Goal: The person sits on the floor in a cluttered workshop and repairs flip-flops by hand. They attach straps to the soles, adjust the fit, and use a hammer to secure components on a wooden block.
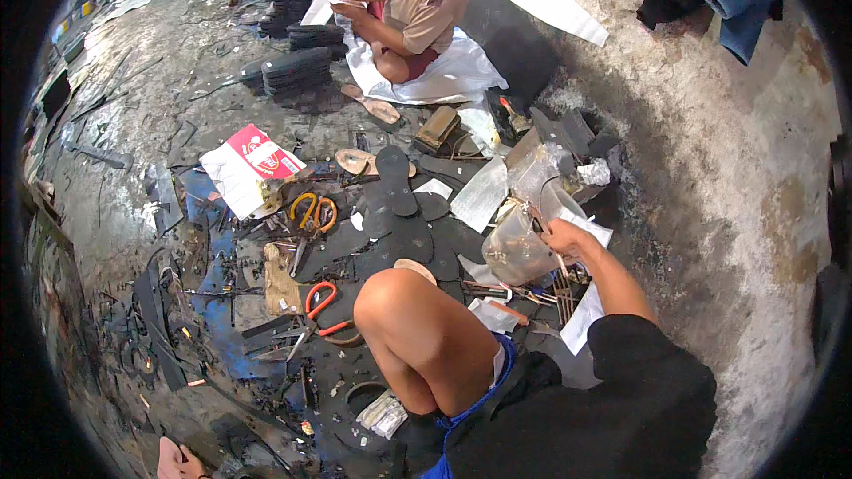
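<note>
At the lower left edge, my left hand (188, 465) grips a pinkish-tan insole piece (167, 456), partly cut off by the frame. My right arm stretches out to the right, where my right hand (566, 238) is closed at the rim of a cloudy plastic container (519, 253). Thin rod-like tools stick out by its fingers; which of them it grips I cannot make out. Below that hand lie several slim metal tools (564, 297). Black sole shapes (396, 179) overlap on the floor beyond my bent knee.
Orange-handled scissors (321, 300) and yellow-handled scissors (312, 215) lie left of my knee. A red and white packet (253, 164) is farther off. Black strips (155, 324) litter the left. Another person (417, 13) sits ahead holding a white sheet, beside stacked black soles (297, 71).
</note>
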Motion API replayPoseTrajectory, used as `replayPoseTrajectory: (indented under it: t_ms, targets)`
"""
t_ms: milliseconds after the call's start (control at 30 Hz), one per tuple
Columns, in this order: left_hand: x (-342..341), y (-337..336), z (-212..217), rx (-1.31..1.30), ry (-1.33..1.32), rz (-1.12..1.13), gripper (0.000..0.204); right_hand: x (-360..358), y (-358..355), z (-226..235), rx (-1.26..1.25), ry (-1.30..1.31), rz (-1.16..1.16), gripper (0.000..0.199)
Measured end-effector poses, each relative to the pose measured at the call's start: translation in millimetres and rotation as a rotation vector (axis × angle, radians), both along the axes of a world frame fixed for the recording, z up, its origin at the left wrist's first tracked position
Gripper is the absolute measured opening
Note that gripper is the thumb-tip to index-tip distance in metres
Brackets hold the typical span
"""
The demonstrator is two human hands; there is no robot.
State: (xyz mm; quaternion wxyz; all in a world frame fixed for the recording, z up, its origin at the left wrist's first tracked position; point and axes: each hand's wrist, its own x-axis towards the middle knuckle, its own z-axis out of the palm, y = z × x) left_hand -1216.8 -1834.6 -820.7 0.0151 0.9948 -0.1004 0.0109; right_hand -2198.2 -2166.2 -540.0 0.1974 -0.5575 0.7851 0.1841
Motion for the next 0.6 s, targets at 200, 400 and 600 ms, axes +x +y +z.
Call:
replayPoseTrajectory:
  t_ms: [200, 400, 600]
  targets:
    - [24.0, 14.3, -7.6, -0.088, -0.054, 0.086, 0.059, 5.4, -9.0, 8.1, -0.028, -0.166, -0.199, 0.042]
    - [40.0, 16.6, -14.5, -0.188, -0.084, 0.162, 0.057, -10.4, -10.6, 19.3, -0.177, 0.249, 0.093, 0.039]
    - [53.2, 17.3, -23.3, 0.221, 0.069, 0.045, 0.075, -7.2, -14.5, 11.1, -0.297, -0.285, -0.374, 0.025]
